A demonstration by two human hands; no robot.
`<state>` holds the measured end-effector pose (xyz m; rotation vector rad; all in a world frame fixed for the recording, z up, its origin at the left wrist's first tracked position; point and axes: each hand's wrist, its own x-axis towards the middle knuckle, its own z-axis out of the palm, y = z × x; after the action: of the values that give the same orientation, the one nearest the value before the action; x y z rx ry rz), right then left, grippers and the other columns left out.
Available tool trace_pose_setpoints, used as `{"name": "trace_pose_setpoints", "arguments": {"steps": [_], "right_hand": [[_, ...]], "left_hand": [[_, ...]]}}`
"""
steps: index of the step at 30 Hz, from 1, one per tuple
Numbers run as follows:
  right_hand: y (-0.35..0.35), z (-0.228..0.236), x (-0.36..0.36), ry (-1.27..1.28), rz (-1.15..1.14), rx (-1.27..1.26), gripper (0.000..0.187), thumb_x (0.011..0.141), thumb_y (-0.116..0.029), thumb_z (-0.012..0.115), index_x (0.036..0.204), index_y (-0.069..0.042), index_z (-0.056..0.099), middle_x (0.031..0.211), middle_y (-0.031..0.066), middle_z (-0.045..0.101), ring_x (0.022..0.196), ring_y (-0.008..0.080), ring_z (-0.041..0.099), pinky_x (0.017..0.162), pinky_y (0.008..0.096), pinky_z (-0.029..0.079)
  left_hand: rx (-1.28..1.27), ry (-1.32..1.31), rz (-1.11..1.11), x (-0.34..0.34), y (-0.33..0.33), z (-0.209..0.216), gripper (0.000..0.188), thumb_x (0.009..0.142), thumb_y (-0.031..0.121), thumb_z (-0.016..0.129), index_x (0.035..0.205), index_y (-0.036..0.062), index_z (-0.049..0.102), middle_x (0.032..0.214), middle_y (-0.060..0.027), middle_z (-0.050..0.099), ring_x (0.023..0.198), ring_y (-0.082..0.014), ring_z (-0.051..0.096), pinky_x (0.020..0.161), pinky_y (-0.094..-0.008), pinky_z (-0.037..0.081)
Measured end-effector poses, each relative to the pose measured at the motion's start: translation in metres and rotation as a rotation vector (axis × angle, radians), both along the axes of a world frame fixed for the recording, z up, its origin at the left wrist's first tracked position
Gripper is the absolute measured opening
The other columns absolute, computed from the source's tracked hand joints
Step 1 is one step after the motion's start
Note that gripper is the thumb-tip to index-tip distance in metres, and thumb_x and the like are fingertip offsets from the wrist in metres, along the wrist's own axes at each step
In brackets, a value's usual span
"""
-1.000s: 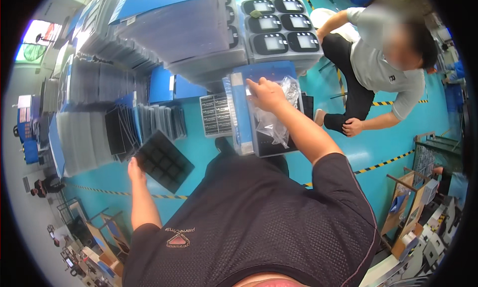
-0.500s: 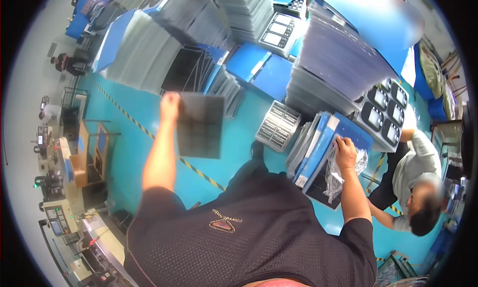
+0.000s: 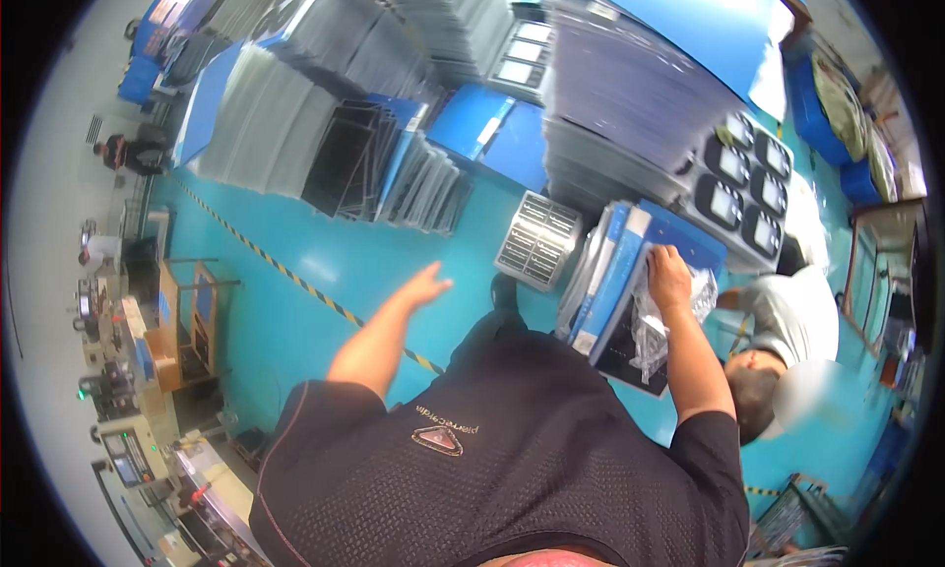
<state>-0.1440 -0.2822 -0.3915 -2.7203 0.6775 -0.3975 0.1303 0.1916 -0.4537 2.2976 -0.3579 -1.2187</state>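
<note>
My left hand (image 3: 425, 286) is out over the floor with its fingers stretched apart and nothing in it. My right hand (image 3: 669, 275) is closed on crumpled clear plastic wrap (image 3: 650, 339), at the upper part of a dark flat panel (image 3: 620, 355). The panel leans against a row of upright blue boards (image 3: 612, 283) and clear sheets. Whether the fingers also grip the panel's edge is hidden. Ahead of my left hand, several dark sheets (image 3: 340, 163) lean at the end of a row of upright clear sheets (image 3: 261, 124).
A block of silvery printed plates (image 3: 539, 240) stands on the floor between the rows. Beyond it are blue boards (image 3: 471, 119) and a tall stack of sheets (image 3: 625, 94). On the right, a person in grey (image 3: 792, 316) bends beside panels with dark frames (image 3: 728, 203).
My left hand has let go of the dark sheet and come back toward me, to the right. My right hand stays at the plastic wrap. The person on the right has bent lower.
</note>
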Motion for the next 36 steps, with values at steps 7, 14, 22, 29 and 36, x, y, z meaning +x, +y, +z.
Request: {"name": "trace_pose_setpoints", "arguments": {"steps": [7, 14, 22, 29, 36], "right_hand": [[-0.016, -0.015, 0.000, -0.031, -0.001, 0.012, 0.015, 0.084, -0.019, 0.059, 0.088, -0.005, 0.056, 0.087, 0.0153, 0.058, 0.088, 0.0341, 0.061, 0.074, 0.0442, 0.053], [0.008, 0.067, -0.022, -0.536, 0.047, -0.107, 0.012, 0.076, -0.013, 0.062, 0.083, -0.007, 0.055, 0.095, 0.0128, 0.060, 0.087, 0.0313, 0.061, 0.078, 0.0430, 0.050], [0.025, 0.109, -0.021, 0.050, 0.348, 0.206, 0.028, 0.089, -0.033, 0.059, 0.077, -0.007, 0.059, 0.068, 0.0151, 0.064, 0.071, 0.0389, 0.065, 0.070, 0.0482, 0.051], [-0.027, 0.143, -0.118, -0.005, -0.067, 1.065, 0.047, 0.081, -0.038, 0.081, 0.070, -0.002, 0.053, 0.063, 0.0038, 0.048, 0.062, 0.0103, 0.045, 0.056, 0.0316, 0.041], [0.010, 0.039, -0.014, 0.051, -0.121, 0.174, 0.043, 0.086, -0.029, 0.070, 0.124, -0.015, 0.060, 0.095, 0.0168, 0.062, 0.086, 0.0380, 0.066, 0.073, 0.0473, 0.054]], "left_hand": [[-0.260, 0.252, -0.103, -0.110, -0.162, 0.046, 0.053, 0.098, 0.023, 0.061, 0.144, 0.0020, 0.045, 0.130, -0.0159, 0.060, 0.121, -0.0228, 0.057, 0.101, -0.0352, 0.044], [-0.521, 0.334, -0.006, -0.166, -0.355, 0.121, 0.033, 0.103, 0.027, 0.054, 0.125, 0.0043, 0.060, 0.104, -0.0032, 0.067, 0.095, -0.0130, 0.061, 0.085, -0.0280, 0.048], [-0.715, 0.733, 0.585, -0.127, -0.329, 0.084, 0.024, 0.102, 0.026, 0.055, 0.112, 0.0058, 0.064, 0.109, -0.0085, 0.068, 0.100, -0.0248, 0.065, 0.093, -0.0413, 0.052], [-0.627, 0.358, 1.288, 0.068, -0.067, 0.027, 0.054, 0.107, 0.044, 0.030, 0.135, 0.0033, 0.053, 0.139, -0.0160, 0.056, 0.127, -0.0360, 0.052, 0.109, -0.0541, 0.039], [-0.608, 0.021, 1.028, 0.096, 0.051, 0.084, 0.039, 0.103, 0.036, 0.052, 0.125, 0.0041, 0.057, 0.122, -0.0125, 0.065, 0.110, -0.0296, 0.063, 0.096, -0.0450, 0.051]]}}
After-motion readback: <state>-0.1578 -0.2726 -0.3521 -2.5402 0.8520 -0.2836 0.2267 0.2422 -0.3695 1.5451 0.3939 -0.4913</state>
